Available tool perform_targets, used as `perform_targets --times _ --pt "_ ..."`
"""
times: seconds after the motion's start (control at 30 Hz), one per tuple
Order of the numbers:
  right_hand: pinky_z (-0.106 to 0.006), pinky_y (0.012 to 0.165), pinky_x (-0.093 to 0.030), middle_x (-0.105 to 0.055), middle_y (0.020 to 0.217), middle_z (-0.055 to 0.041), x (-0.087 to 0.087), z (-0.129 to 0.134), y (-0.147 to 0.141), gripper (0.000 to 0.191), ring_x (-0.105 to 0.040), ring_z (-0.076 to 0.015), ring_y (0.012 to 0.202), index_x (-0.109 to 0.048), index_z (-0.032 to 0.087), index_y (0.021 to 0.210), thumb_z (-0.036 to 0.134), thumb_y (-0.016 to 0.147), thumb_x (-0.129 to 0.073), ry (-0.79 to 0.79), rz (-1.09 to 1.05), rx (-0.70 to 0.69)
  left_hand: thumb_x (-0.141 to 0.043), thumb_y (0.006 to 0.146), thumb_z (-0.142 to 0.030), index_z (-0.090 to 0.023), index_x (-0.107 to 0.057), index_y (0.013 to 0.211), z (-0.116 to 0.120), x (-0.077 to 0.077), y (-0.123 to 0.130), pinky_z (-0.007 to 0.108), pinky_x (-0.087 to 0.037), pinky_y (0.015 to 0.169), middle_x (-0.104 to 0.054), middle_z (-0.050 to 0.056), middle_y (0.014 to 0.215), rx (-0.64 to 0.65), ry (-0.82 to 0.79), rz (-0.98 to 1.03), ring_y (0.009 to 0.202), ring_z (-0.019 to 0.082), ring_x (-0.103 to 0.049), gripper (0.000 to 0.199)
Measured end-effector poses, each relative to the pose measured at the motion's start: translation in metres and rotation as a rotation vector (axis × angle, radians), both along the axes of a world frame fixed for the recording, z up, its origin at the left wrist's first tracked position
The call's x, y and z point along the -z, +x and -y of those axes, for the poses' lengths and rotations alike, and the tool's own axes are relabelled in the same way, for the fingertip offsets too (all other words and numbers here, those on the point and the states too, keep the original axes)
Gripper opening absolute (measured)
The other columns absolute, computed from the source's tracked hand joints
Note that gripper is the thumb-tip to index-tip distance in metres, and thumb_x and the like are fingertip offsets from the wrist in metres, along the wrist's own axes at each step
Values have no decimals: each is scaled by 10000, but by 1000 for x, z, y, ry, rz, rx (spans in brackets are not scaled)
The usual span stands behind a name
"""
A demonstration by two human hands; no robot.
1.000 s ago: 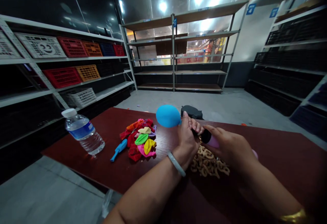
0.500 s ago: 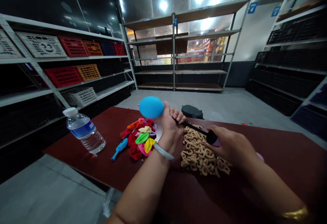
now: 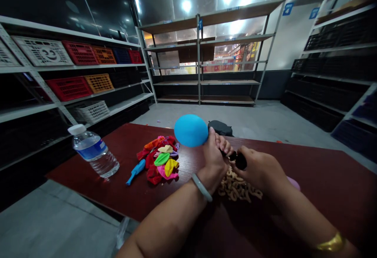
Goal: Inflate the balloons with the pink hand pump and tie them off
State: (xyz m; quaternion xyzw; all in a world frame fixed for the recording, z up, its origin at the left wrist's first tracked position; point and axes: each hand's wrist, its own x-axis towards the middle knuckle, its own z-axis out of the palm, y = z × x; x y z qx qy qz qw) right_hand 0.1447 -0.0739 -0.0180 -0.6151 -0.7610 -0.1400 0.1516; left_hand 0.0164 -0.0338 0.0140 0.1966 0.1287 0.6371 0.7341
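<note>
A partly inflated blue balloon (image 3: 191, 130) sticks out to the left of my left hand (image 3: 216, 150), whose fingers are closed round its neck and one end of a hand balloon pump. My right hand (image 3: 262, 169) is wrapped round the pump's body, and the dark end of the balloon pump (image 3: 241, 160) shows at its thumb. Both hands are close together above a pile of tan curled pieces (image 3: 240, 187), partly covering it. Left of my hands lies a heap of flat coloured balloons (image 3: 160, 160), with a flat blue balloon (image 3: 136, 171) at its edge.
A water bottle (image 3: 96, 150) with a white cap stands at the left of the dark red table (image 3: 100, 187). A pale pink rounded thing (image 3: 293, 183) shows behind my right wrist. Beyond the table are a dark object (image 3: 220, 127), shelves (image 3: 176, 83) and plastic crates (image 3: 69, 89).
My left hand has moved right, towards my right hand, shortening the black rod between them. The blue balloon has moved right with it and looks larger. The view has shifted slightly.
</note>
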Motion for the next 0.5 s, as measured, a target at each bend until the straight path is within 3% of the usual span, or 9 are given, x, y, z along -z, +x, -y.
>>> perform_targets --times 0.23,0.37,0.5 --pt "-312 555 -283 -737 851 -49 -7 7 -7 231 -689 -225 721 -580 226 912 440 825 -581 51 -39 -55 -597 900 -497 -186 -319 530 13 3 9 223 -188 377 -302 -53 417 27 58 -4 341 68 -288 557" --pt "-311 563 -321 -742 866 -33 -8 4 -3 315 -696 -228 746 -601 248 1013 513 848 -558 47 -59 -71 -583 916 -461 -192 -316 558 -4 -9 -16 224 -206 382 -288 -63 415 48 47 -2 338 69 -274 521" --pt "-305 576 -358 -745 912 -21 -7 -3 20 341 -696 -215 769 -613 264 1048 532 844 -562 35 -14 -95 -548 943 -382 -195 -278 564 -30 -20 -51 211 -180 379 -263 -73 432 -70 36 84 337 55 -253 501"
